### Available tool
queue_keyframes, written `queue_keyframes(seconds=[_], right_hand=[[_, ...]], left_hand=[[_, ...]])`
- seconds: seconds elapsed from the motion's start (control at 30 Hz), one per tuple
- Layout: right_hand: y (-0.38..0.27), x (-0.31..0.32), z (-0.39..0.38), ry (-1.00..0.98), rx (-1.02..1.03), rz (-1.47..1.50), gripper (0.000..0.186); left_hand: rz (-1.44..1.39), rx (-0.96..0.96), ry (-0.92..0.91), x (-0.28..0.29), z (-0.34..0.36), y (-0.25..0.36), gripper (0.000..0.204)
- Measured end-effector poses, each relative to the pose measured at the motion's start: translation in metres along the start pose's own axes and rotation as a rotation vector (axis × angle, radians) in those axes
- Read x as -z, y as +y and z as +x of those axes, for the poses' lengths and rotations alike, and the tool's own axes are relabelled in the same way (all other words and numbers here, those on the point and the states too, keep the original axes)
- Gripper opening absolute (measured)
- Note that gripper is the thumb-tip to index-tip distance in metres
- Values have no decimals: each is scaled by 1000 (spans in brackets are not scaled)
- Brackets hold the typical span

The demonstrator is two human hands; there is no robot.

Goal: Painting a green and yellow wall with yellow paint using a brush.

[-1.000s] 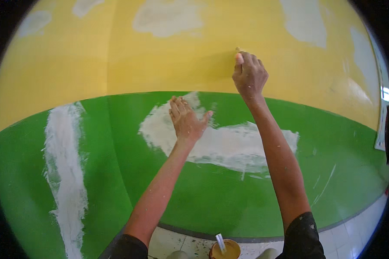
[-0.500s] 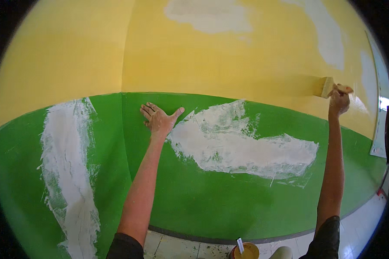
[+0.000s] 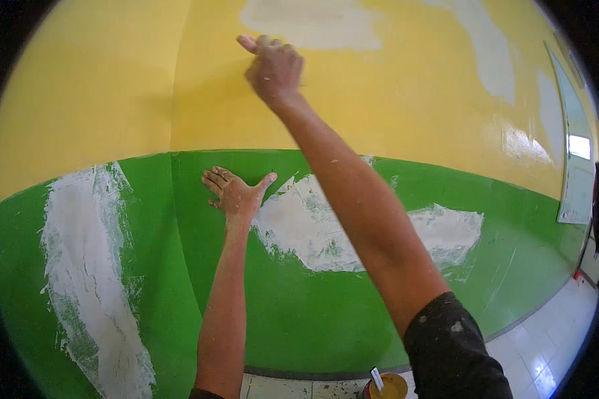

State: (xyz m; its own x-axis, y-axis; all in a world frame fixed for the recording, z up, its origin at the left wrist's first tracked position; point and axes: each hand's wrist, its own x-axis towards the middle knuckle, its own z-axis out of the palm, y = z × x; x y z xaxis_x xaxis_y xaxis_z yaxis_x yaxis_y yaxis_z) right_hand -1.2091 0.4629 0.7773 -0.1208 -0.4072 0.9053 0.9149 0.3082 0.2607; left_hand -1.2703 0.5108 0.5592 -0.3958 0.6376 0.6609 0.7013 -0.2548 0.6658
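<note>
Left fingers (image 3: pixel 215 178) wide, right arm (image 3: pixel 353 186) high

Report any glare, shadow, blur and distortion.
Head view: glare on the glossy yellow upper wall at right and the floor tiles; a soft shadow left of the right hand, which looks slightly blurred; the top edge of the green lower wall bows, corners go black.

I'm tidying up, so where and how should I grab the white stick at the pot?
Probably pinch the white stick by its upper end, coming from above: it stands tilted, that end jutting past the rim of the pot, while its lower part shows against the opening.
</note>
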Motion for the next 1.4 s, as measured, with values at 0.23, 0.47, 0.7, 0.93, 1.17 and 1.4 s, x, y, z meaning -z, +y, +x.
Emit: queue_keyframes(seconds=[0.23, 0.47, 0.7, 0.93, 1.17, 1.4], right_hand=[[40, 20, 16, 48, -277, 87, 27], [335, 182, 7, 225, -542, 527, 22], [359, 282, 12, 171, -395, -596, 33], [172, 106, -15, 159, 303, -173, 23], [20, 37, -26, -123, 61, -12, 7], [145, 85, -16, 330, -246, 308, 14]], left_hand=[[7, 0, -20, 6, 1, -3, 138], [-18, -19, -40, -5, 1, 3, 139], [23, 10, -48, 7, 2, -3, 140], [23, -15, -68, 2, -1, 4, 140], [58, -54, -13, -15, 9, -4, 140], [39, -38, -43, -7, 7, -5, 138]])
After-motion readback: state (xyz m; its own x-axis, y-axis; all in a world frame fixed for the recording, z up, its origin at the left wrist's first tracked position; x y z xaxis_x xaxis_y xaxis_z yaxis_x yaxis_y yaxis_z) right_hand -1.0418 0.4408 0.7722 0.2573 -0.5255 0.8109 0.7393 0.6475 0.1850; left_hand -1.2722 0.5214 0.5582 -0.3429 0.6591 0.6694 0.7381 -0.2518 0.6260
